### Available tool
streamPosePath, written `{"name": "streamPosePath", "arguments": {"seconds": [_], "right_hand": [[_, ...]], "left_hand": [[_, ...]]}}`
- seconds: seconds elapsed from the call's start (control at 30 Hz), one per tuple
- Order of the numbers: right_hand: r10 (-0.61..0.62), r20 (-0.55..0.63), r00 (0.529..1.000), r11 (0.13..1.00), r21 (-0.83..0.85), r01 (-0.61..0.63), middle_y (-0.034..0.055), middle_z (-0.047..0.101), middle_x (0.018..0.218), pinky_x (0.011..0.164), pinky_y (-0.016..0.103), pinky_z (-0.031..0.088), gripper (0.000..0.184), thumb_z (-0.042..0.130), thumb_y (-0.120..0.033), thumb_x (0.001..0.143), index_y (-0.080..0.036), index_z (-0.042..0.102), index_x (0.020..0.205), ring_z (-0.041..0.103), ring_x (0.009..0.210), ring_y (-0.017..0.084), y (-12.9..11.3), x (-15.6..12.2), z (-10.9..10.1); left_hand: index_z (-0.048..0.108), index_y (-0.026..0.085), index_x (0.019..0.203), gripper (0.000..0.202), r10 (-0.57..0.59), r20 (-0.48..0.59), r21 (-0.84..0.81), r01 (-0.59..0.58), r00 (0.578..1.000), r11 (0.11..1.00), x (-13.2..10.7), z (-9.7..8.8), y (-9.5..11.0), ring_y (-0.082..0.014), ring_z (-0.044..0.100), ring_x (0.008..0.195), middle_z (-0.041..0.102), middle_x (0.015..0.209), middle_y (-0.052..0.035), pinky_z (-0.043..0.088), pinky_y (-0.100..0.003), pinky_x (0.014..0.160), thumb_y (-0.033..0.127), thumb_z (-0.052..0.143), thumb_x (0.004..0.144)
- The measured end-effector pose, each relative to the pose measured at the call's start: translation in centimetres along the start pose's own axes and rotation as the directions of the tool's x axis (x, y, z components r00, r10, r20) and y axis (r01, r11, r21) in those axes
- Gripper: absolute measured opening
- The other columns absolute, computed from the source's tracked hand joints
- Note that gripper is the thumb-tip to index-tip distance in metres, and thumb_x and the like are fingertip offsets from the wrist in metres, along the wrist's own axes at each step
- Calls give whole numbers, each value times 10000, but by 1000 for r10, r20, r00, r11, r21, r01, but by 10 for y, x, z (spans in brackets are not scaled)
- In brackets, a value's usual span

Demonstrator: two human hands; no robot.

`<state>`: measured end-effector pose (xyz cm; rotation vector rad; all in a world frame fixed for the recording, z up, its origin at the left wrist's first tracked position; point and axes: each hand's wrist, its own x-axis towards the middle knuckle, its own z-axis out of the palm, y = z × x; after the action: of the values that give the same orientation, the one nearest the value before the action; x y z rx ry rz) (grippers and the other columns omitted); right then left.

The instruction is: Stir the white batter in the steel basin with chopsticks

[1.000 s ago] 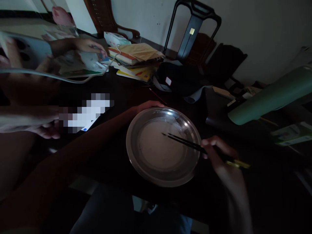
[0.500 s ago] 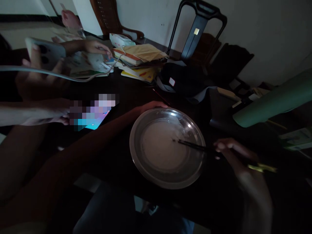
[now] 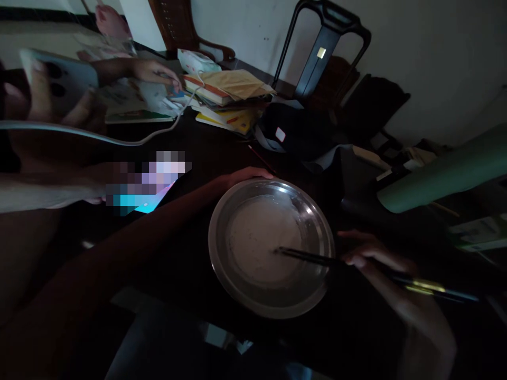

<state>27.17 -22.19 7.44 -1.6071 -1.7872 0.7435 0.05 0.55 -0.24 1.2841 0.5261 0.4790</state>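
A wide steel bowl (image 3: 273,311) stands on the dark table, with a pale, whitish liquid (image 3: 261,237) spread over its bottom. My left hand (image 3: 251,173) grips the bowl at its far rim; its fingertips are partly hidden behind the edge. In my right hand (image 3: 372,258), to the right of the bowl, is a pair of dark chopsticks (image 3: 304,256) with gold bands near the back end. The chopsticks slant over the near right rim, and their tips dip into the liquid near the middle.
Another person's hand (image 3: 39,97) holds a white phone (image 3: 71,82) at left, beside a cable (image 3: 130,142). Someone's arm (image 3: 51,190) reaches to a lit phone (image 3: 148,203). Stacked books (image 3: 209,94), a black bag (image 3: 304,129) and a green cylinder (image 3: 443,171) lie beyond.
The chopstick tips have moved down and slightly left within the liquid, and my right hand has shifted a little nearer. The white phone at left has moved left.
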Motion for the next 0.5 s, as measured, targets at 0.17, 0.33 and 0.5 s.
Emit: {"name": "streamPosePath", "arguments": {"seconds": [0.17, 0.33, 0.5], "right_hand": [[-113, -30, 993, 983, -152, 107, -3, 679, 1212, 1056, 606, 347, 91, 624, -407, 881, -334, 678, 874, 535, 1244, 321, -3, 10, 25], [-42, -178, 983, 984, -177, 10, 27, 675, 1201, 1035, 683, 337, 181, 589, -449, 890, -313, 677, 810, 527, 1246, 366, -1, -2, 2], [-239, 114, 964, 968, -45, 245, -23, 684, 1238, 1091, 583, 369, 64, 615, -325, 910, -333, 664, 871, 599, 1209, 281, -8, 1, 19]], "left_hand": [[759, 167, 841, 241, -58, 2, -49, 58, 998, 997, 1, 5, 2, -262, 610, 1099, 744, 892, -60, 417, -347, 1036, 291, 552, 848], [765, 176, 876, 229, -73, 10, -133, 74, 997, 988, -4, 8, 5, -269, 585, 1141, 740, 885, -50, 405, -356, 1053, 268, 556, 871], [766, 175, 911, 231, -97, 18, -161, 98, 995, 982, -4, 8, 3, -270, 586, 1140, 742, 908, -58, 409, -347, 1044, 271, 561, 860]]}}
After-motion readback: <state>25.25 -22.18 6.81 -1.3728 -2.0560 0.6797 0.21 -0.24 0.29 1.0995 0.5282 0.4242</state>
